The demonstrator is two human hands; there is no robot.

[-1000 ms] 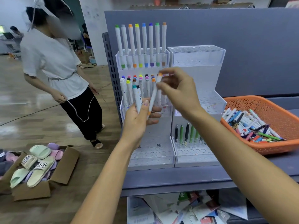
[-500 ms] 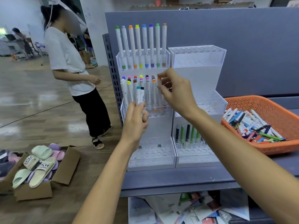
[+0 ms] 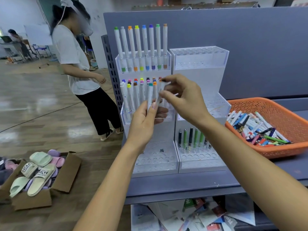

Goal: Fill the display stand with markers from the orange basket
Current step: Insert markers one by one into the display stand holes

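The display stand [image 3: 198,61] behind the hands has two rows filled but bare holes below and beside them, while the left hand [image 3: 145,120] grips a teal-capped marker [image 3: 150,94], the right hand [image 3: 185,100] pinches a second marker [image 3: 159,98], and the orange basket [image 3: 266,104] right of them lies heaped.

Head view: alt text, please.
The left hand grips a teal-capped marker and the right hand pinches a white marker beside it, before a partly filled clear display stand. An orange basket of markers sits to the right.
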